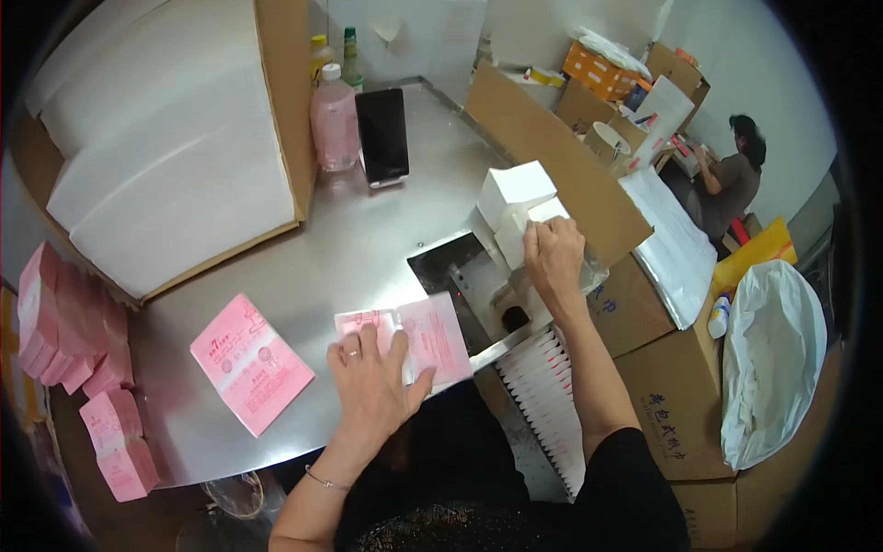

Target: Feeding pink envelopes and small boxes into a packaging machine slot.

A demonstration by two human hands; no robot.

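Mark: table opening (pixel 436 264) | my left hand (pixel 370 379): fingers spread wide over pink packet (pixel 440 342), near-left of opening | my right hand (pixel 557 261): fingers curled at white block (pixel 510 243), right of opening; can't tell grip

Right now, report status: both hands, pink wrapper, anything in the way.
Left hand spread on pink wrapper, on metal table. Right hand at white blocks, grip unclear. Table opening between wrapper and blocks.
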